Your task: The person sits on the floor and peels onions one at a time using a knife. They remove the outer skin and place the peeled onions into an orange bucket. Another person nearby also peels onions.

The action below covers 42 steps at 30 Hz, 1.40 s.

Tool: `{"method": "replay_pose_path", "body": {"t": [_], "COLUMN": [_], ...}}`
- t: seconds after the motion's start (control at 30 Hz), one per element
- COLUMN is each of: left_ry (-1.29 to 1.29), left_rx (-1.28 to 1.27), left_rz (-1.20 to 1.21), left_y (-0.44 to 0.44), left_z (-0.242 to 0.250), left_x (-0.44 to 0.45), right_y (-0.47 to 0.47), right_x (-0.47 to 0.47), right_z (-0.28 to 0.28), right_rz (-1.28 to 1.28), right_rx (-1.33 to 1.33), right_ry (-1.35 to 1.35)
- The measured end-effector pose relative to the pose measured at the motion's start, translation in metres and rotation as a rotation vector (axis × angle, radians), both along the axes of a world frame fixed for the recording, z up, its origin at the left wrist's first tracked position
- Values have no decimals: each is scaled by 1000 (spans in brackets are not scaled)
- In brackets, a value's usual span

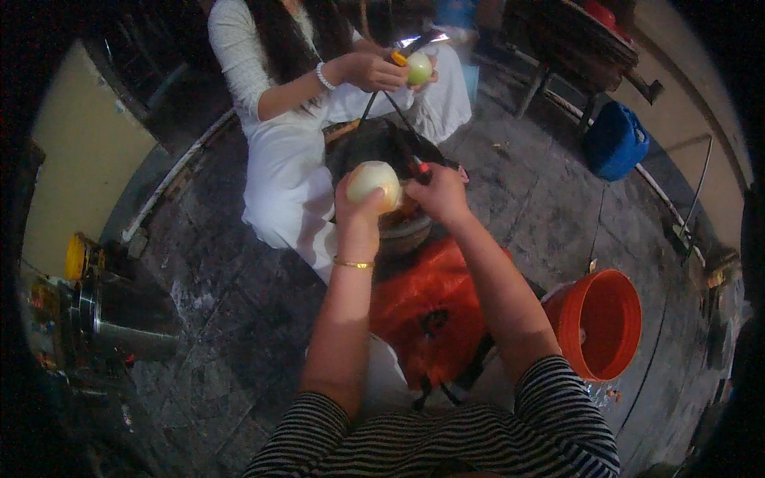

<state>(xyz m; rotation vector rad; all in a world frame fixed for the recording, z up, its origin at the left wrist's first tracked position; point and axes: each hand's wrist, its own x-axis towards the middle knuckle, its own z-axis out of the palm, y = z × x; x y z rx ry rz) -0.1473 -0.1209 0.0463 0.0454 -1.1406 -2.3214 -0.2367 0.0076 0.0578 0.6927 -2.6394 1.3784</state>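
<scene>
My left hand (361,206) cups a pale, round, partly peeled fruit or vegetable (375,184), which looks like an onion; a yellowish patch shows on its lower side. My right hand (439,194), close beside it, grips a red-handled tool (423,168) whose working end is too dark to make out. Below both hands stands a round tub (406,236), its contents mostly in shadow. An orange-red mesh sack (430,299) spreads between my forearms, nearer to my body.
Opposite me a seated person in white holds a greenish-white round piece (419,68) and a yellow-handled tool (399,58). An orange bucket (597,325) stands at my right. Farther off are a blue jerrycan (615,142), a dark wooden table (574,45) and a metal pot (128,322).
</scene>
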Motion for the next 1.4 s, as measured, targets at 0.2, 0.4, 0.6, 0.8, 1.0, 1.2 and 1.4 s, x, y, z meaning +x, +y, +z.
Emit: {"method": "replay_pose_path", "body": {"t": [0.2,0.4,0.6,0.8,1.0,1.2,1.4], "left_ry": [23,29,24,-47,-67,-90,-141], "left_rx": [395,524,668,693,608,567,382], "left_rz": [-119,-18,-25,-41,-148,-287,-209], "left_y": [-14,-25,-33,-37,-32,-15,-9], "left_z": [-20,-28,-22,-29,-39,-28,-23], "left_x": [-3,-7,-6,-7,-14,-11,-17], "right_y": [-12,-21,-14,-14,-22,-24,-10], "right_x": [-10,-17,-44,-55,-16,-2,-6], "right_z": [-20,-47,-79,-61,-30,-20,-8], "right_rz": [-3,-85,-274,-31,343,410,327], "right_rx": [-52,30,-9,-239,-470,-501,-365], "right_ry": [-48,-2,-62,-396,-509,-355,-220]}}
